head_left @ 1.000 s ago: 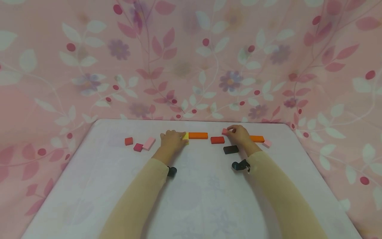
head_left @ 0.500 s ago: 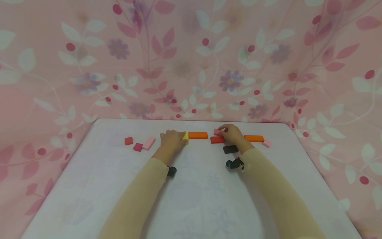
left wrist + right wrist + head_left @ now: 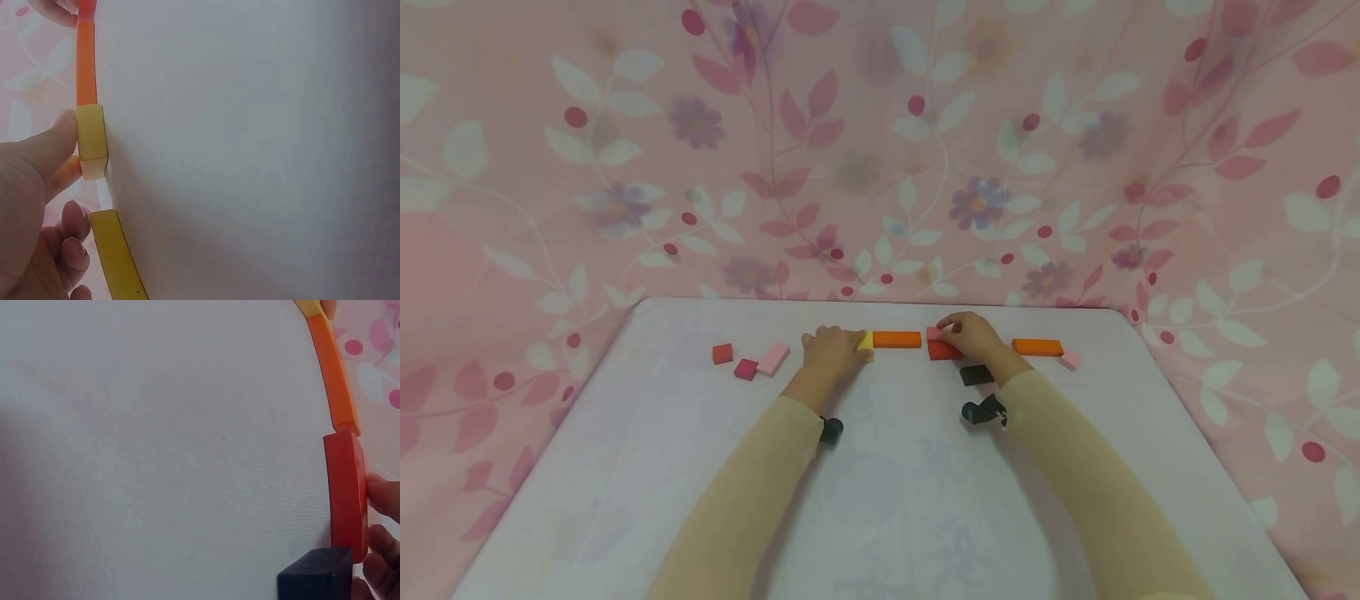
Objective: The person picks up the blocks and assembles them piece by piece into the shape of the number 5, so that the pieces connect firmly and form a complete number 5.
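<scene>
At the table's far side, my left hand (image 3: pixel 833 354) holds a yellow block (image 3: pixel 92 132) between thumb and index finger. That block touches the left end of an orange block (image 3: pixel 897 339). A second yellow block (image 3: pixel 117 256) lies by my curled lower fingers in the left wrist view; in the head view the hand hides it. My right hand (image 3: pixel 974 337) pinches a small pink block (image 3: pixel 932 333) just right of the orange block. A red block (image 3: pixel 943 352) lies in front of the pink one and hides most of it in the right wrist view. Below my right wrist sits a black block (image 3: pixel 976 375).
Left of my left hand lie a small red block (image 3: pixel 722 353), a dark pink block (image 3: pixel 746 369) and a long pink block (image 3: pixel 772 359). To the right are another orange block (image 3: pixel 1037 347) and a pale pink block (image 3: pixel 1071 361). Behind the white table (image 3: pixel 880 517) hangs a floral cloth (image 3: pixel 865 167).
My right hand has slid left with the pink block, from right of the red block to behind it, close to the orange block's end. My left hand has stayed in place.
</scene>
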`<state>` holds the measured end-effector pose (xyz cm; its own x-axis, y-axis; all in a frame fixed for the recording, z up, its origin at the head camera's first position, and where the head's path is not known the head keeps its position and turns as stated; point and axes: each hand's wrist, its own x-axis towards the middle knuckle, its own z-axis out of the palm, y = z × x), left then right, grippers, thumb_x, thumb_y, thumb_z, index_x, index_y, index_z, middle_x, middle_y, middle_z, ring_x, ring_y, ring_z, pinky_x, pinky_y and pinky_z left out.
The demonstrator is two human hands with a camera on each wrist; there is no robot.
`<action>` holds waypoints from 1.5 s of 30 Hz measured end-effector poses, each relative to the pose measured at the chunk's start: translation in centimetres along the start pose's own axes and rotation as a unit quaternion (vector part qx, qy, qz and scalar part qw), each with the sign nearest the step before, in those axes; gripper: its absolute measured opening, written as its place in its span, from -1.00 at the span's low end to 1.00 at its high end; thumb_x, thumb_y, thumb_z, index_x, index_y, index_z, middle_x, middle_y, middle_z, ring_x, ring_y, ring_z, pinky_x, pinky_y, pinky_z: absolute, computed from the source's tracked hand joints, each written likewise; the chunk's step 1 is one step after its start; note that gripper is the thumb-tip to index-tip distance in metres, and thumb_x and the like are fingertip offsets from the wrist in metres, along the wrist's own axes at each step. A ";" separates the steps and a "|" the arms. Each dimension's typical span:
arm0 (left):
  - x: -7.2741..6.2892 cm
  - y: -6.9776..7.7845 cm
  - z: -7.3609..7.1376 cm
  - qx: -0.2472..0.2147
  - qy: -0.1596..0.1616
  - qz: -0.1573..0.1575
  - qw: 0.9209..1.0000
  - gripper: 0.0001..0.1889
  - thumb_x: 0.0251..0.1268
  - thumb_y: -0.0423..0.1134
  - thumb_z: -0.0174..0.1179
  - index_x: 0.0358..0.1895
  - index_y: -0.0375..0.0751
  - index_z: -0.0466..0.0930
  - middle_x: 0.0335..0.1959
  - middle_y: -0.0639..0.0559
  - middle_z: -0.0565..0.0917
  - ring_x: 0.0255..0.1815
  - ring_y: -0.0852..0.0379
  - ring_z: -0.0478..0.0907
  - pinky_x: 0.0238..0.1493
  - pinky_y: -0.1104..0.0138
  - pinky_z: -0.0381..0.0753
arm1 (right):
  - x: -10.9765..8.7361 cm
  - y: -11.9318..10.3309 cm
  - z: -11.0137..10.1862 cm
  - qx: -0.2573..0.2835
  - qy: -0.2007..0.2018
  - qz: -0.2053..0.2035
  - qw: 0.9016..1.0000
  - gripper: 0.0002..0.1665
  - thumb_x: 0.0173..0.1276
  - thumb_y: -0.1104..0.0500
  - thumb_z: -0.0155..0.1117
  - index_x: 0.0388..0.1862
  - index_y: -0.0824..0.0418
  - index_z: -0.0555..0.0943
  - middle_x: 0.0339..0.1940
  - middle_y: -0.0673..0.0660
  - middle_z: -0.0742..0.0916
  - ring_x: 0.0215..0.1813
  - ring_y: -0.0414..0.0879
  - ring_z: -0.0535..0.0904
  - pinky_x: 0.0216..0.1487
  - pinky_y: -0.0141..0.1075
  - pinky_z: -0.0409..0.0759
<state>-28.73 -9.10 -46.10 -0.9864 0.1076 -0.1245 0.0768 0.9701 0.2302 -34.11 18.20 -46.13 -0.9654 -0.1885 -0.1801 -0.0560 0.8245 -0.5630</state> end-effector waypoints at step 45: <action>0.0 -0.1 0.3 -0.011 0.016 0.006 1.000 -0.43 0.37 0.24 0.15 0.42 0.29 0.42 0.03 -0.14 0.64 -0.09 -0.11 0.41 0.01 -0.01 0.27 | 0.1 0.0 0.4 0.014 -0.017 -0.016 1.000 -0.62 0.50 0.00 0.22 0.19 0.08 0.67 0.08 0.24 0.60 0.06 0.11 0.44 0.13 -0.07 0.48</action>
<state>-28.73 -9.18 -46.43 -0.9896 0.1117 -0.0911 0.0855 0.9637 0.2530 -34.07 18.03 -46.46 -0.9539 -0.2337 -0.1885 -0.0796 0.8022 -0.5917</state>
